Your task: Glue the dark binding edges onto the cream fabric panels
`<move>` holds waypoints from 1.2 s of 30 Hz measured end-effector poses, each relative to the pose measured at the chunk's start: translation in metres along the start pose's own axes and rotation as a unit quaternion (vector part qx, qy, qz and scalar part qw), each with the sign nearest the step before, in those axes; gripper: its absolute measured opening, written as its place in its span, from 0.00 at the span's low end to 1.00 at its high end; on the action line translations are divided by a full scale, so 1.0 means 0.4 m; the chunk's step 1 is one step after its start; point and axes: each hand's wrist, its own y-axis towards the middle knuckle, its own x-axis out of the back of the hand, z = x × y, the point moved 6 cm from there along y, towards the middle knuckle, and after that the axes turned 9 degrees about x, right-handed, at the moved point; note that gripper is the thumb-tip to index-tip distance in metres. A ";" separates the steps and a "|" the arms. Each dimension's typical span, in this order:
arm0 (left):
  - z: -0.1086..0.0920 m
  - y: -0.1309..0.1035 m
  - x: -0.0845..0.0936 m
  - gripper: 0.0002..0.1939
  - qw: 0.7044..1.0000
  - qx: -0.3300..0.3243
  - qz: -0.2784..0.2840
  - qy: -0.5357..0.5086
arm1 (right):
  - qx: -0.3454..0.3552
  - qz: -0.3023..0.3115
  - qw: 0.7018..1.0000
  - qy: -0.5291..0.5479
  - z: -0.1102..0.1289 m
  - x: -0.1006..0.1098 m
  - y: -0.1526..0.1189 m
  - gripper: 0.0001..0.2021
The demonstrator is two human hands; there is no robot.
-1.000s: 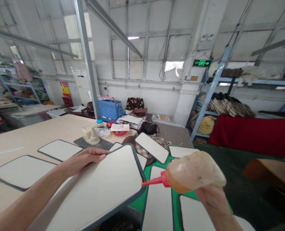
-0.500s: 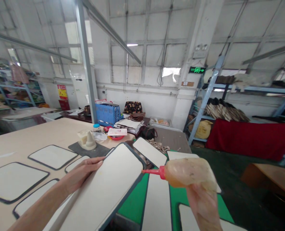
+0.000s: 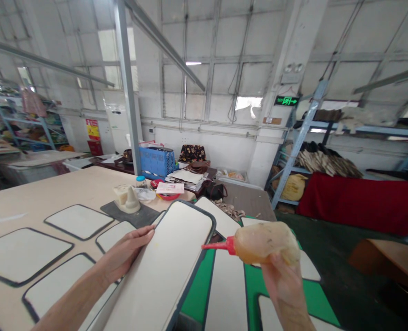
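My left hand (image 3: pixel 135 246) grips the left edge of a long white panel (image 3: pixel 166 262) with rounded corners and a dark border, holding it tilted. In my right hand (image 3: pixel 281 276) is a squeeze bottle (image 3: pixel 266 242) of yellowish liquid, lying sideways with its red nozzle (image 3: pixel 219 246) pointing left. The nozzle tip touches, or nearly touches, the panel's right edge below the upper right corner. Part of my right hand is hidden behind the bottle. Another white panel (image 3: pixel 226 285) lies under the nozzle on a green surface (image 3: pixel 254 280).
Several dark-edged white panels (image 3: pixel 78 221) lie on the beige table (image 3: pixel 90 184) to the left. A cream-coloured glue holder or block (image 3: pixel 128 200) stands on a dark mat (image 3: pixel 150 215). Behind are a blue crate (image 3: pixel 155 162) and a jar (image 3: pixel 141 181); a metal post (image 3: pixel 124 87) rises there.
The nozzle has moved along the panel's right edge, from near the corner to lower down. The panel sits a little further right and is turned slightly. My view has shifted a little.
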 end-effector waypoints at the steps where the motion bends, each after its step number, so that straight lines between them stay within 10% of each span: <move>1: 0.001 0.001 -0.001 0.22 1.000 0.001 0.005 0.002 | -0.001 0.000 1.000 -0.005 -0.002 -0.002 0.001 0.20; 31: 0.013 0.002 0.023 0.04 0.999 0.016 -0.018 -0.031 | -0.101 0.062 0.993 -0.008 -0.054 -0.022 -0.041 0.21; 36: 0.013 0.003 0.020 0.16 0.999 0.017 -0.022 -0.017 | -0.114 0.081 0.990 0.005 -0.051 -0.021 -0.044 0.21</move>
